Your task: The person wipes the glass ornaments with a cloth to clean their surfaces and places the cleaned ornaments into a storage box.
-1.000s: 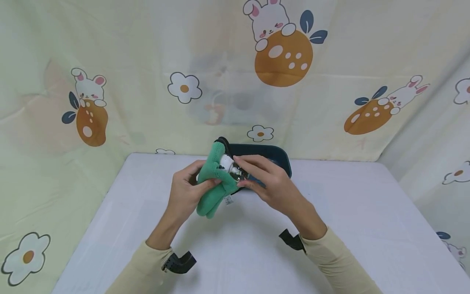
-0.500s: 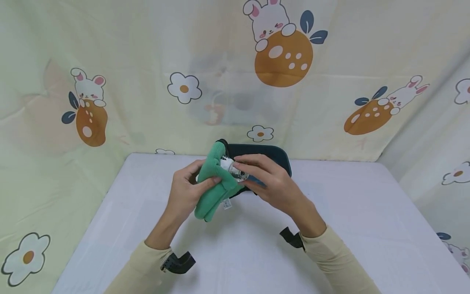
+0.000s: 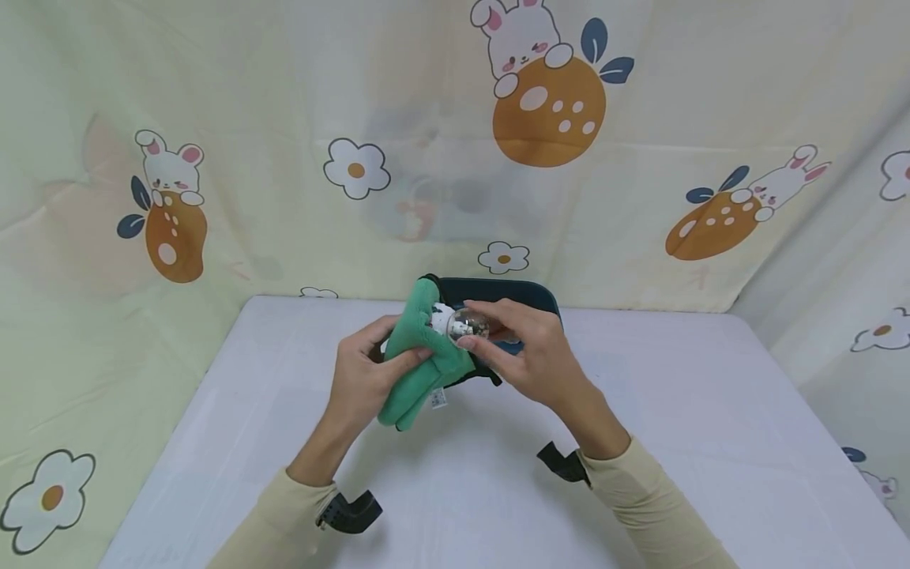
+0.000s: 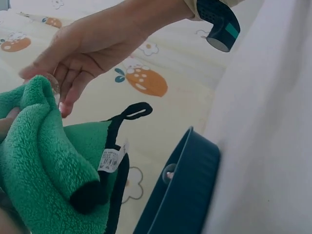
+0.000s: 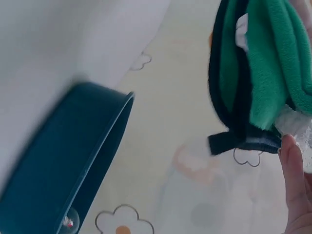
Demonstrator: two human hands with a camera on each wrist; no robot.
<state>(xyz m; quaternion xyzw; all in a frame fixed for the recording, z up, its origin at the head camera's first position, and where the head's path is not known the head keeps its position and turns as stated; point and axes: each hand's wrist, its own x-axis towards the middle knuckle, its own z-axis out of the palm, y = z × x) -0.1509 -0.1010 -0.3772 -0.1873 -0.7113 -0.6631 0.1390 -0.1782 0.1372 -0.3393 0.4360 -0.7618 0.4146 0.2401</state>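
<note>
My left hand (image 3: pixel 361 370) grips a folded green cloth (image 3: pixel 415 379) with black edging, its thumb lying over the fold. Wrapped in that cloth is the white base of a small snow globe (image 3: pixel 467 325), whose clear dome points to the right. Thumb and fingers of my right hand (image 3: pixel 536 348) pinch the dome. In the left wrist view a white label (image 4: pixel 110 159) and a black loop (image 4: pixel 136 111) hang off the cloth's edge. The cloth hides the left fingers and much of the globe's base.
Behind the hands a dark blue tray (image 3: pixel 536 292) stands on the white table (image 3: pixel 661 411), close to the curtain (image 3: pixel 284 197). Another clear ball (image 4: pixel 169 173) with something reddish inside shows in it from the left wrist view. Both forearms carry black wrist mounts.
The globe has turned in my right fingers, and its clear dome now shows more. The right fingers have shifted around it. The cloth has dipped slightly, and its black loop hangs out below.
</note>
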